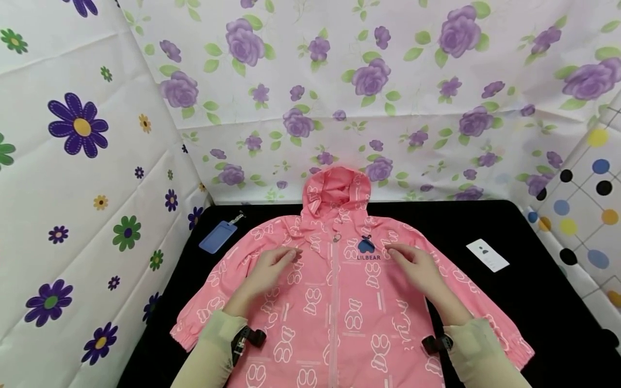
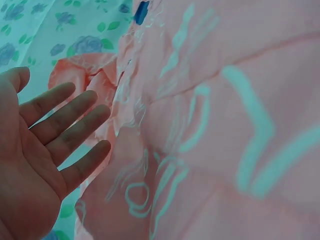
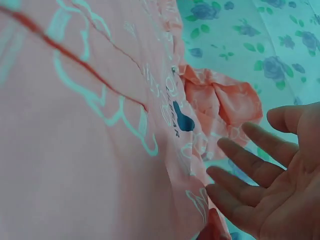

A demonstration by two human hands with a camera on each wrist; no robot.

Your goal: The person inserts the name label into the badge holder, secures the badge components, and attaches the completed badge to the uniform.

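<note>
A pink hooded jacket [image 1: 315, 302] with white bear outlines lies front up, its sleeves spread to both sides and its zipper running down the middle. The hood [image 1: 335, 188] is at the far end. My left hand [image 1: 271, 269] is over the left chest, fingers extended and holding nothing. Over the other side, beside the dark blue bear print [image 1: 366, 245] marked LILBEAR, is my right hand [image 1: 414, 264], its fingers likewise loose around nothing. Both wrist views show spread fingers: the left hand [image 2: 45, 140] and right hand [image 3: 270, 170] appear alongside the pink fabric.
On the black table surface [image 1: 466, 226], a blue badge holder [image 1: 218, 236] with a clip lies at the left. A white card [image 1: 487, 255] lies at the right. Flower-print sheets [image 1: 301, 91] stand behind and at the left; a dotted sheet [image 1: 592, 215] borders the right.
</note>
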